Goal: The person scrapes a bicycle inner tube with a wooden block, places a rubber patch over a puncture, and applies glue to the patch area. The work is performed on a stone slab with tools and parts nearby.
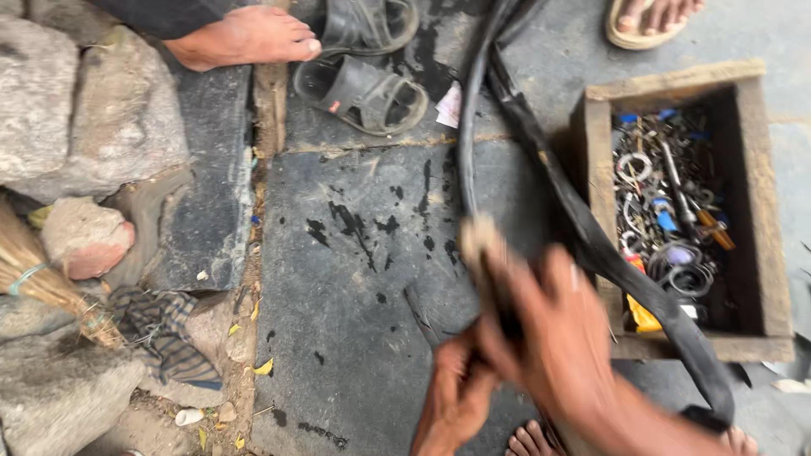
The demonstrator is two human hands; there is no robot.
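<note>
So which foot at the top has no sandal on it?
The bare foot at the top left, resting by the stones. The foot at the top right wears a tan sandal, and two dark sandals lie empty between them.

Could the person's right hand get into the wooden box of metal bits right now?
Probably not straight away. The right hand is gripping the black rubber tube, which also drapes across the near corner of the wooden box. The box is close and open-topped, so a freed hand likely could.

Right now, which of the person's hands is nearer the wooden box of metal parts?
Right. The right hand grips the black rubber tube just beside the wooden box; the left hand sits lower, farther from it.
</note>
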